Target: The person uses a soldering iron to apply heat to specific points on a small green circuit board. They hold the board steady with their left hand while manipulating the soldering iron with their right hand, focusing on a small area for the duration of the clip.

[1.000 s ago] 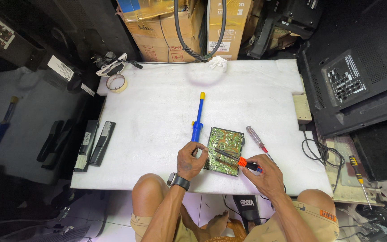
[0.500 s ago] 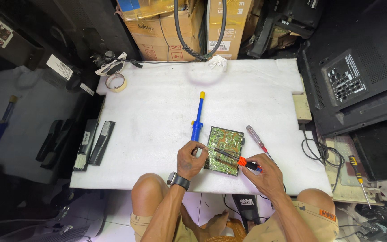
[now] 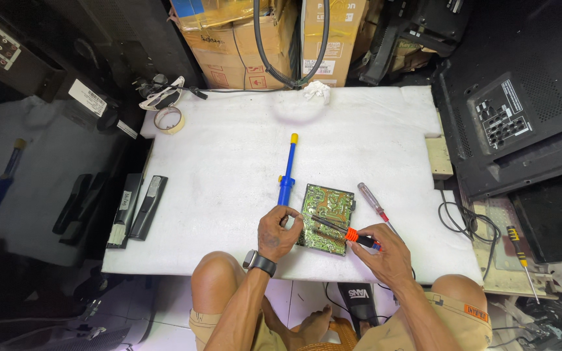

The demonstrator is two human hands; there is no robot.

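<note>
Holding circuit board (image 3: 326,218) edge down with my left hand (image 3: 280,233), fingers curled; right hand (image 3: 385,252) clamped around soldering iron (image 3: 343,232), tip on board. Board flat on white table (image 3: 229,169), beside blue desoldering pump (image 3: 287,174).

green circuit board (image 3: 326,218), blue yellow-tipped desoldering pump (image 3: 287,174), white table (image 3: 229,169).

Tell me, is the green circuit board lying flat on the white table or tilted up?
Flat. The circuit board lies on the white table, solder side up, left hand at its edge.
</note>
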